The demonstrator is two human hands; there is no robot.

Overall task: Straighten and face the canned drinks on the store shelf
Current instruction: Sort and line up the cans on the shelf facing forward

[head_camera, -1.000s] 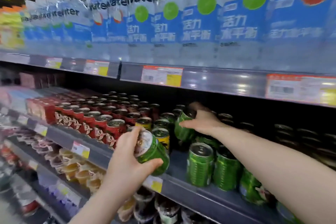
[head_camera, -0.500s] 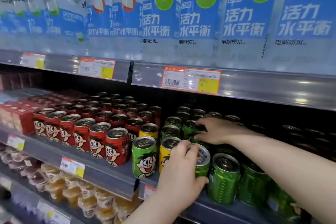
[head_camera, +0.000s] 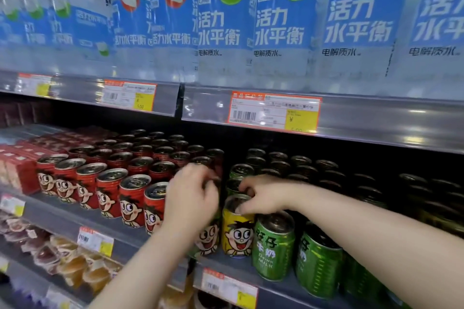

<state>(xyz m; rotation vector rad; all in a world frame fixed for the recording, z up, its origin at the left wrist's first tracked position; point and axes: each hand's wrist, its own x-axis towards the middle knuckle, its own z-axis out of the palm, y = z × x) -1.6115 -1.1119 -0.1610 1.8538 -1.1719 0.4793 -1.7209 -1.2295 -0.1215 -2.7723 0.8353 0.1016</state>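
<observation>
My right hand (head_camera: 266,195): fingers (head_camera: 248,206) curled, pinching the top rim of the yellow can (head_camera: 237,233) | can upright, front row of the shelf (head_camera: 60,218), lower centre of frame, under my fingers, face outward | my left hand (head_camera: 193,198) just left: curled, blurred, I cannot tell its hold

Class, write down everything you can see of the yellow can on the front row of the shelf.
The yellow can stands upright at the front edge of the shelf, its cartoon face with big eyes and open mouth turned outward. It looks like printed metal with a grey lid. The right hand grips its top rim with curled fingers. A green can stands close on its right; the left hand hovers close on its other side.
</observation>
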